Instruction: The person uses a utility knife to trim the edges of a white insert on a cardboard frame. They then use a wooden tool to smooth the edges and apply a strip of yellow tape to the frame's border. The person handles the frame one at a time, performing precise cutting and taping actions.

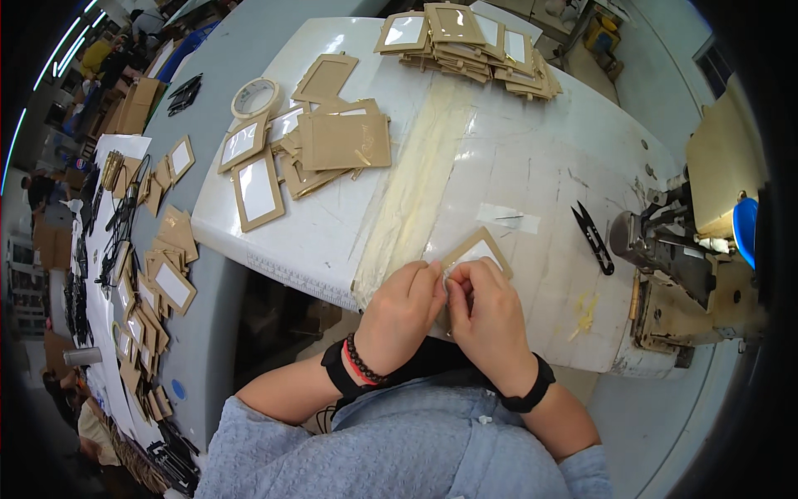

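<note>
Head view, left hand (405,309): fingers pinched on the near left edge of the tan card frame (478,250).
Head view, right hand (490,312): fingertips pressed together on the same edge, touching the left hand.
Frame location: near edge of the white tabletop (515,158), just beside the strip of yellowed tape (411,187).
Handling judgement: keep both pinches close, support the thin border, avoid creasing the clear window.
Black thread snips (593,236): right of the frame, near the sewing machine (673,249).
Stock: stacked frames (470,41) at the far edge; loose frames (320,141) toward the far left corner.
</note>
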A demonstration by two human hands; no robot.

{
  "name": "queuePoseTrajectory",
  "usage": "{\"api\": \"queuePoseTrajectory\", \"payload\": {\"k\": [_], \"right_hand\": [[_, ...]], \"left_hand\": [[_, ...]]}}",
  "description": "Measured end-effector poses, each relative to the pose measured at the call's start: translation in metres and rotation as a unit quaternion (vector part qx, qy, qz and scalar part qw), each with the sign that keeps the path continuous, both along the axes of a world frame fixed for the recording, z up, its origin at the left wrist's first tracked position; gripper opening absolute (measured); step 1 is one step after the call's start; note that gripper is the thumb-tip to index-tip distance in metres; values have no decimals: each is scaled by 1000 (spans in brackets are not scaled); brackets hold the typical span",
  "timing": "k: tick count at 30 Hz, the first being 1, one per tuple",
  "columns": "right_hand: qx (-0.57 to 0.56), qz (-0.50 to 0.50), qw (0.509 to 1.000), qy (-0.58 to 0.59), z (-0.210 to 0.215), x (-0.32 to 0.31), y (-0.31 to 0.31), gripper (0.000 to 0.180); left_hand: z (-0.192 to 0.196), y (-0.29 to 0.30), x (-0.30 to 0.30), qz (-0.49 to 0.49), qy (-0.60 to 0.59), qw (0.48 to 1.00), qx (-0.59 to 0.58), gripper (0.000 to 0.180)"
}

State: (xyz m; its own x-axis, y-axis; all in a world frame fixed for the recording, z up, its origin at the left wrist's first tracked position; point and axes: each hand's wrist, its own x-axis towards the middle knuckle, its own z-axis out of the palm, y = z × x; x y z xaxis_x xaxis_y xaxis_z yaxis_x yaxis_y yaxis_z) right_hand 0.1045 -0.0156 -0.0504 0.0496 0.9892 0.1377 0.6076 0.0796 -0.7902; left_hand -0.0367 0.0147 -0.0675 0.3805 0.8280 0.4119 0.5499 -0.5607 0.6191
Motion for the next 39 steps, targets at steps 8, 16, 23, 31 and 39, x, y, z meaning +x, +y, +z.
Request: {"api": "queuePoseTrajectory", "payload": {"k": [8,16,23,31,39], "right_hand": [[13,-1,998,-63,4,-2,1,6],[30,20,996,-87,3,-2,0,7],[38,25,997,-69,-2,-1,-1,8],[40,25,997,-61,-1,-2,-1,10],[25,26,998,-53,2,-2,-1,9]], "left_hand": [[-7,4,2,7,-16,999,44,22],[-17,1,-2,26,-49,995,79,19],[-22,0,-2,24,-69,994,85,19],[-21,0,-2,28,-64,994,82,19],[-21,-3,-2,25,-65,996,60,21]]}}
